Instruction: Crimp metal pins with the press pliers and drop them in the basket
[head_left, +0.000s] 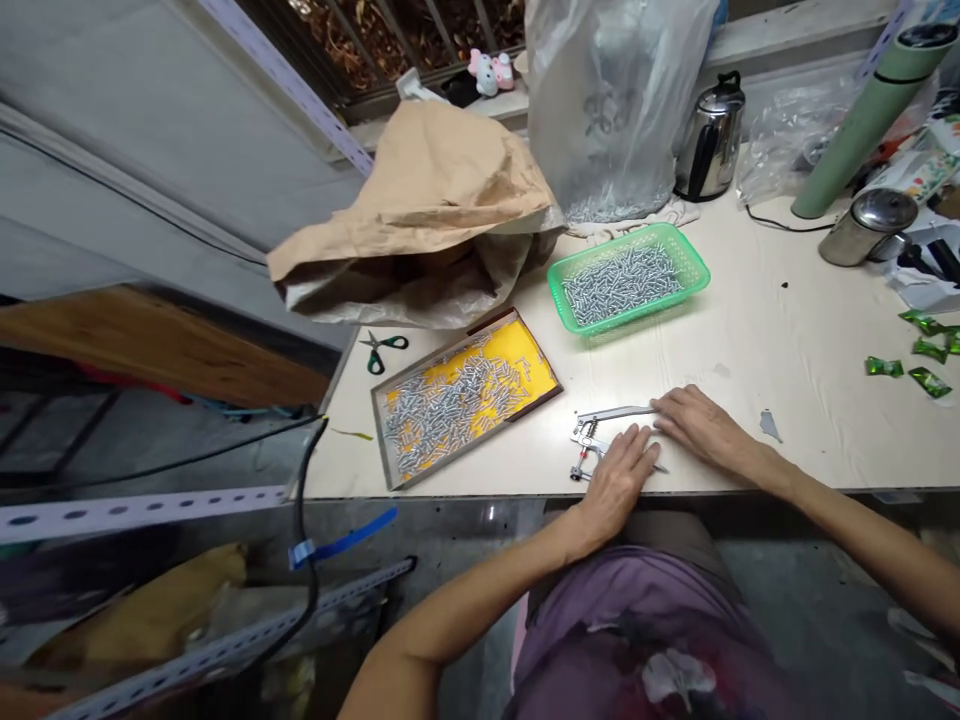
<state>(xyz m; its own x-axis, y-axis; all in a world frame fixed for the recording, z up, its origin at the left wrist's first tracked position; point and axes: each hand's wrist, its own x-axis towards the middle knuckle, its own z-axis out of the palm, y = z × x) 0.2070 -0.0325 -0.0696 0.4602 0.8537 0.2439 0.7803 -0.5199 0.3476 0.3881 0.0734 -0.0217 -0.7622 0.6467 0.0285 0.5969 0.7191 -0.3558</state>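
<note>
1. On the bench, close to the front edge: metal hand pliers, turned leftward at the working end, with handles reaching right beneath the two grips.
2. Laid palm down over the lower handle with the left grip; cannot tell whether closed round it, with the undersides of the fingers hidden.
3. Touching the right end of the upper handle with the right grip, fingers together; cannot tell whether pinching or only resting.
4. Left of the pliers, well apart from both grips: a shallow yellow-lined tray, strewn with small metal pieces.
5. Beyond the pliers: a green basket, filled with similar pieces.
6. Just beside the tray's far left corner: scissors.
</note>
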